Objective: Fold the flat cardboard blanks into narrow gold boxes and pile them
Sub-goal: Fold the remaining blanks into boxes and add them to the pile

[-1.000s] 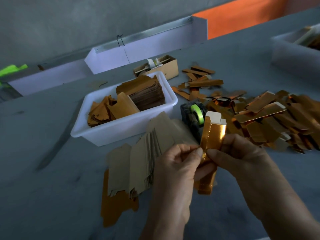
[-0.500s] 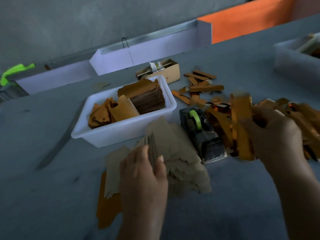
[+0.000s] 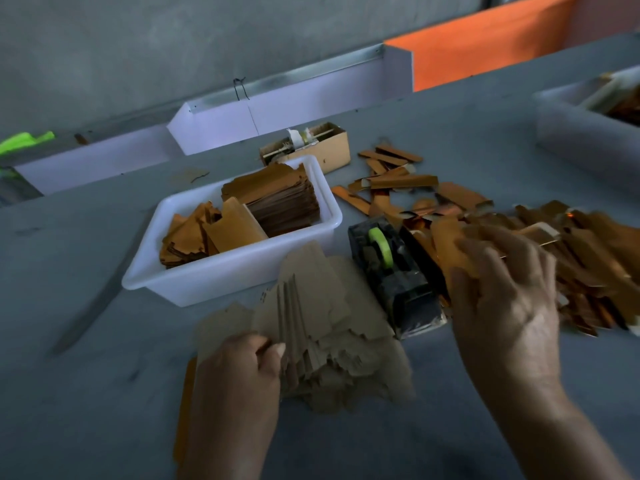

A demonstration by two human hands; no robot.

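A fanned stack of flat brown cardboard blanks [image 3: 311, 327] lies on the table in front of me. My left hand [image 3: 239, 372] grips the stack's near left edge, fingers curled behind the blanks and thumb against the fanned edges. A loose pile of folded narrow gold boxes [image 3: 595, 258] spreads across the right of the table. My right hand [image 3: 505, 296] hovers at the pile's left edge with fingers spread and relaxed. A blurred gold box [image 3: 446, 247] lies just beyond its fingertips, apart from them.
A white plastic tub [image 3: 194, 289] holding gold-faced blanks stands behind the stack. A black tape dispenser [image 3: 391, 271] with green tape sits between the stack and the pile. A small cardboard box [image 3: 332, 147] stands further back, and another tub [image 3: 581, 140] at the far right.
The folded gold box went from both hands to the right hand, which carried it to the pile and let it go. The left hand dropped onto the flat blanks.
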